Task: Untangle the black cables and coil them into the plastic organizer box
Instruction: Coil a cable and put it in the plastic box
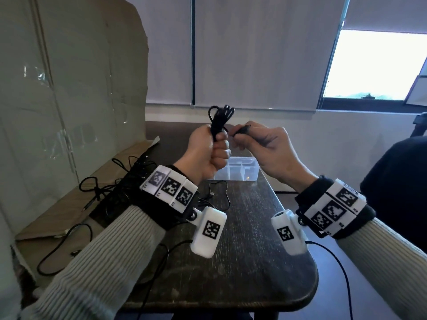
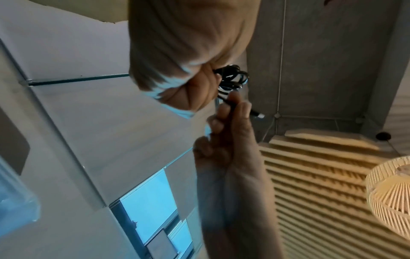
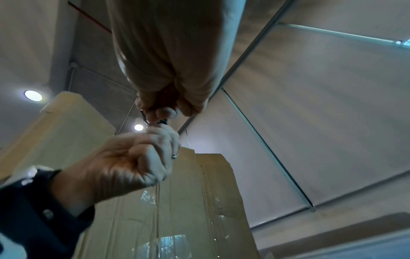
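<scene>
Above the clear plastic organizer box (image 1: 240,171), left hand (image 1: 209,150) fists the looped black cable bundle (image 1: 220,118); right hand (image 1: 265,146) pinches its loose plug end (image 1: 241,132). I'd wrap snugly, keeping loops even.

The near half of the dark wooden bench (image 1: 242,262) lies bare, so a hand could pass there, crossed only by the thin black wires (image 1: 342,269) trailing from the wrist cameras. At the far end a clear plastic organizer box (image 1: 240,173) with dividers stands open-topped, reachable from above, though both raised hands hang over it. Just before it a loose black cable end (image 1: 219,195) lies on the bench. The left side is blocked: a tall brown cardboard sheet (image 1: 69,77) stands as a wall, and a tangle of black cables (image 1: 120,181) clutters its flap.
</scene>
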`<state>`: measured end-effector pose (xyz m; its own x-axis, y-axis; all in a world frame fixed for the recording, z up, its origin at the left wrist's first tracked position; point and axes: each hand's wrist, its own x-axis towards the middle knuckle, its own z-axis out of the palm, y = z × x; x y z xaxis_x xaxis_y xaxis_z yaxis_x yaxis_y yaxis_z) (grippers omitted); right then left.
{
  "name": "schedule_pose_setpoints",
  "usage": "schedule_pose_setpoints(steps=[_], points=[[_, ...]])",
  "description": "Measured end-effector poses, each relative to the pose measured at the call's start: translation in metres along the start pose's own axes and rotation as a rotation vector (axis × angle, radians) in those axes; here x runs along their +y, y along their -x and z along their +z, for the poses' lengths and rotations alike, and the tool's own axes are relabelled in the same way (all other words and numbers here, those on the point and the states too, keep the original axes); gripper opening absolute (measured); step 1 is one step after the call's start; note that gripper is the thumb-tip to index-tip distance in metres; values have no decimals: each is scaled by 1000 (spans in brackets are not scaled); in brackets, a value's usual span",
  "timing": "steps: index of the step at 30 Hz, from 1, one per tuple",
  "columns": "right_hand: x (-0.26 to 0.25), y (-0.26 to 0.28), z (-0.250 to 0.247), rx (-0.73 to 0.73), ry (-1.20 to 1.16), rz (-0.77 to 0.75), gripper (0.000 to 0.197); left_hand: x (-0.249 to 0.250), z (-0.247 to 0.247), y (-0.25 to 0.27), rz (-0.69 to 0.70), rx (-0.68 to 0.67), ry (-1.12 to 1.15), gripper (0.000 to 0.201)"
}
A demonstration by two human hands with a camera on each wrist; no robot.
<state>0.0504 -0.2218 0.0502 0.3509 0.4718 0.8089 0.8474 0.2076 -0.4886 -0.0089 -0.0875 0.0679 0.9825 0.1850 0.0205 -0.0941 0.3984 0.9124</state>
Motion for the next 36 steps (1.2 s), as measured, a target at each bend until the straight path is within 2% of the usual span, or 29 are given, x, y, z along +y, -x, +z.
schedule_pose_setpoints(steps=[3, 6, 9, 14, 18, 26, 30, 33, 36], points=[[-2, -2, 0, -24, 64, 66, 18, 6, -5, 1, -94, -95, 83, 56], [-10, -8, -2, -85, 140, 158, 28, 6, -7, 2, -172, -153, 78, 58], [-14, -13, -5, -196, 186, 242, 32, 3, -7, 3, -207, -155, -6, 62], [-10, -20, -10, -263, 276, 315, 36, -3, -7, 3, -243, -123, -31, 61], [-12, -20, -15, -318, 207, 412, 41, -8, -6, 4, -166, -37, -140, 62], [-17, -20, -17, -309, -69, 537, 30, -6, -7, 2, -122, -102, -246, 67], [-19, -23, -18, -227, -296, 652, 24, -8, -4, 4, 4, -68, -361, 59], [-13, -20, -13, -158, -451, 671, 21, -4, -3, 2, 103, 14, -377, 53], [-7, -15, -15, -140, -400, 660, 17, -5, -3, -1, 168, 74, -457, 55]])
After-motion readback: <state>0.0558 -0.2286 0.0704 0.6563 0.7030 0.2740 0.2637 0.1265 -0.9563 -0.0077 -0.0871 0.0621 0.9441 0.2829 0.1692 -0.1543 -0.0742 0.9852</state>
